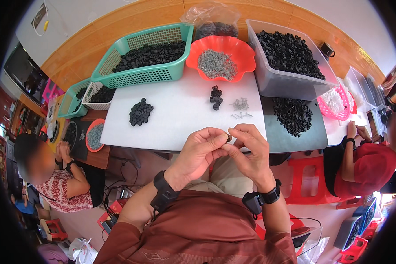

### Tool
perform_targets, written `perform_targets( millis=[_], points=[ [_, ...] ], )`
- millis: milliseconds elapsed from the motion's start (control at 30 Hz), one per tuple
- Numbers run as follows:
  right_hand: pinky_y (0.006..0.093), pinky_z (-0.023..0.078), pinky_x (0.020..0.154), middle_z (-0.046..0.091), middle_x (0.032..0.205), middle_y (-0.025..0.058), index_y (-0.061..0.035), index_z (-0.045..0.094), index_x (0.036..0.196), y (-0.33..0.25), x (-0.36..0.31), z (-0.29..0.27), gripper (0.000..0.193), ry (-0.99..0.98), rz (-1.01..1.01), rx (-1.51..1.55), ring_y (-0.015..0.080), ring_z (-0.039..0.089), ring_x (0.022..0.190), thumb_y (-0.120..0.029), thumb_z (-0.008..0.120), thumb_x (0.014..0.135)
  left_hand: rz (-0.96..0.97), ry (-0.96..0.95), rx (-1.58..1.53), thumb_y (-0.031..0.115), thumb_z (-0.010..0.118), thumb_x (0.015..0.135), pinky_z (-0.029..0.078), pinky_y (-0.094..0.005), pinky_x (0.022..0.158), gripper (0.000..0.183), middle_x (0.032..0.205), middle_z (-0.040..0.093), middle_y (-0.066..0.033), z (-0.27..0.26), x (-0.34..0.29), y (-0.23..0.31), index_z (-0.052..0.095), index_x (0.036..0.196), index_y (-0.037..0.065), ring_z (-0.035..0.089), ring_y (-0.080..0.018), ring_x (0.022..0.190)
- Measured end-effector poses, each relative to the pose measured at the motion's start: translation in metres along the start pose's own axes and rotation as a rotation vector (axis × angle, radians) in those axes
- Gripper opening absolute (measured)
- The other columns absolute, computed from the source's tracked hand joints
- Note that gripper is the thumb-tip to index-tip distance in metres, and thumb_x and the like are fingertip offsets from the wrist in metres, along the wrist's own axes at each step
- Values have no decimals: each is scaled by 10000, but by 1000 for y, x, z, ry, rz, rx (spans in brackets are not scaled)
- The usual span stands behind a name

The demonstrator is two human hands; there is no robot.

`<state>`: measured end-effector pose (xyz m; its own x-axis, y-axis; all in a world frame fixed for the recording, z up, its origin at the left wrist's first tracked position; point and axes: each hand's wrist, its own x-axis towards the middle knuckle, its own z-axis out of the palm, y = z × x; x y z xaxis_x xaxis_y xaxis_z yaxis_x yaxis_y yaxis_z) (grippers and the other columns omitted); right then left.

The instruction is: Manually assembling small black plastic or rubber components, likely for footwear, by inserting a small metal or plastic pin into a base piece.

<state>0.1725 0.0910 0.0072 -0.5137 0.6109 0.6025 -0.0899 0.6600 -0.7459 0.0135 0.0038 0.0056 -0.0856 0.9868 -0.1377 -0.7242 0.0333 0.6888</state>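
Note:
Just past the table's front edge, my left hand and my right hand meet with their fingertips closed. Between them is a small black part, mostly covered by fingers, so its exact shape cannot be made out. Thumb and forefinger of my left hand pinch it from one side, and my right fingertips press on it from the other. On the white board ahead lie a heap of small black caps, a short cluster of black plastic pieces and a scatter of screws.
A green basket of black parts, a red bowl of screws and a clear bin of black rings line the back. Loose black rings lie at right. Co-workers sit left and right.

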Motion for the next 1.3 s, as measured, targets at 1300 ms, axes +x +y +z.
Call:
perform_targets(
  millis=[1300],
  points=[
    [319,545,528,664,990,108,-46,680,1126,17,-1,13,311,130,-262,-324,210,682,671,-24,797,839,-42,72,-23,139,676,1009,573,-286,831,210,1074,689,-20,6,4,3,655,1203,60,660,-100,937]
  ],
)
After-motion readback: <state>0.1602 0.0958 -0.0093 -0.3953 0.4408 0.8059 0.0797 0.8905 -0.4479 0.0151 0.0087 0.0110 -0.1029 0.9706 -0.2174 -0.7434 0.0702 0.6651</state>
